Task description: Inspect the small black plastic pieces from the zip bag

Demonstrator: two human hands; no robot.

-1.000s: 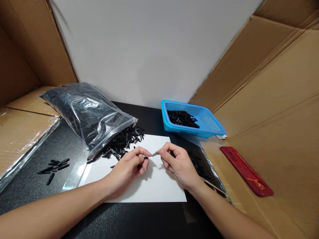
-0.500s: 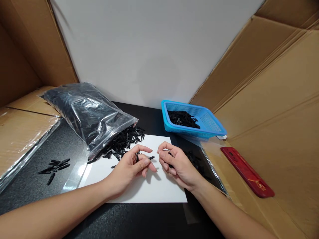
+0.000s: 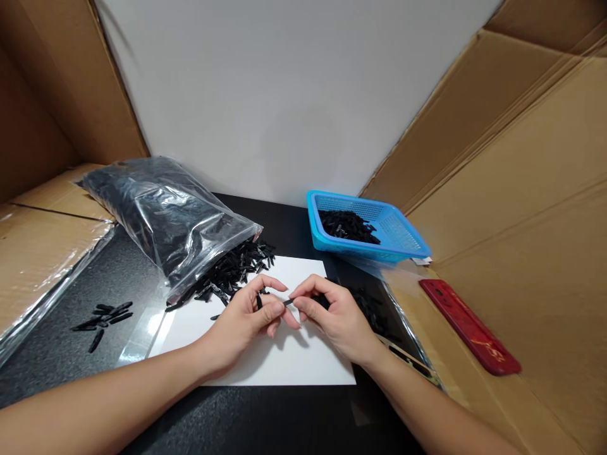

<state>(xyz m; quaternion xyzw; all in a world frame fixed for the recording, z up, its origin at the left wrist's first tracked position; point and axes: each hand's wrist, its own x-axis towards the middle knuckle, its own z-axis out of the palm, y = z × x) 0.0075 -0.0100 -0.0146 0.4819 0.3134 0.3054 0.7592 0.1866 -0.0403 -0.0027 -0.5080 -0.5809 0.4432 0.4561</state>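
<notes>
**Pale wall [image 3: 303, 76] and dark tabletop [image 3: 265, 420] around a white sheet [image 3: 279, 374]**

Beyond the far edge of the sheet rises the wall; tall cardboard panels [image 3: 531, 164] flank it to the right, with further cardboard [image 3: 52, 82] to the left. Tabletop extends from the sheet's straight near edge toward the viewer, and a dark strip also shows past its far edge. A transparent bag [image 3: 165, 208], packed with black contents, lies beyond and left of the sheet, its mouth near the far left corner. A blue perforated basket [image 3: 408, 235] stands beyond the far right corner, black parts [image 3: 348, 226] heaped toward its left end. Well to the right of the sheet lies a red case [image 3: 469, 327], bearing a yellow marking [image 3: 486, 349] too small to read. Left hand [image 3: 246, 313] and right hand [image 3: 339, 313] are above the sheet, white surface showing between them and its near edge. A heap [image 3: 237, 268] of black parts lies partly on the sheet, at the bag's mouth; a loose cluster [image 3: 104, 316] rests on the tabletop to the left. Smallest is a black piece [image 3: 288, 302] over the sheet's middle, its ends pinched by the left and right fingertips respectively.
</notes>
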